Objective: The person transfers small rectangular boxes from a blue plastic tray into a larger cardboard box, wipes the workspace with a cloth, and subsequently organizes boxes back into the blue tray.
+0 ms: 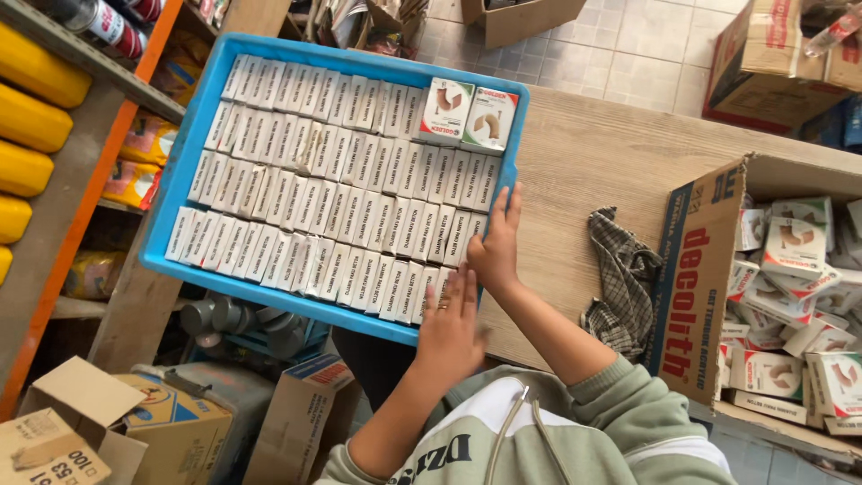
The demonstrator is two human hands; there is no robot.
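Wooden tabletop (620, 162) carries the work, set among shelving and cartons over a tiled floor (628, 45). Your left hand (449, 328) lies flat with fingers spread on the near row of small white boxes (341, 193), at the near right corner of the blue tray (180, 193). Your right hand (496, 247) rests just beside it, fingers extended and open, fingertips on the right-hand end of the rows and the tray's right rim; neither hand pinches or grips anything. The tray sits at the tabletop's left end, its left part overhanging the edge, and it is packed with three long rows of those boxes standing on edge. Two larger boxes (467, 115), white with red and green panels, lie flat at the tray's far right corner. A checked cloth (624, 278) lies crumpled on the tabletop to the right of your right forearm. Beyond it an open cardboard carton (696, 278) holds a loose heap of similar white boxes. To the left stands an orange-framed shelf (81, 207) with yellow containers (27, 126). Below the tray, further cardboard boxes (171, 422) sit on the floor.
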